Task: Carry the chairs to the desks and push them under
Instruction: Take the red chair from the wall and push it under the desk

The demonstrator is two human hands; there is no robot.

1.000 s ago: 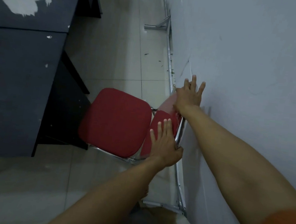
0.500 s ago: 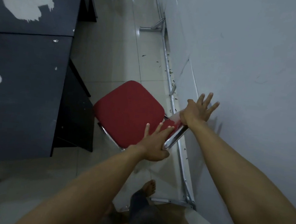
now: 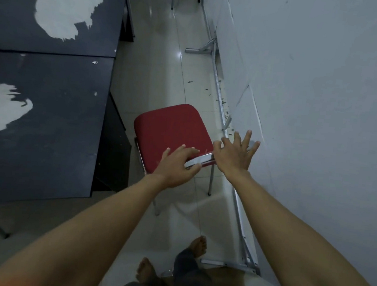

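Desk: we are looking down on a dark desk [image 3: 48, 111] along the left; its top is showing pale worn patches.
Left hand: we are reaching forward with the arm nearly straight; the left hand [image 3: 176, 167] is clamping the top of the backrest, fingers lying over the red pad, thumb hooking the chrome rail.
Chair: the red chair [image 3: 172, 132] is sitting in the aisle between desk and wall, just beside the desk's side panel and not under it; we cannot tell whether its legs are touching the floor [image 3: 157, 70].
Right hand: the right hand [image 3: 234, 158] is pressing its palm to the backrest's right end; fingers are spreading wide and straight, gripping nothing.
Wall: the pale wall [image 3: 324, 109] is filling the right, close to those fingers.
Change: a second ago the backrest was lying along the wall with both hands flat on it; now it is facing us, the left fingers curling, the right ones fanning.
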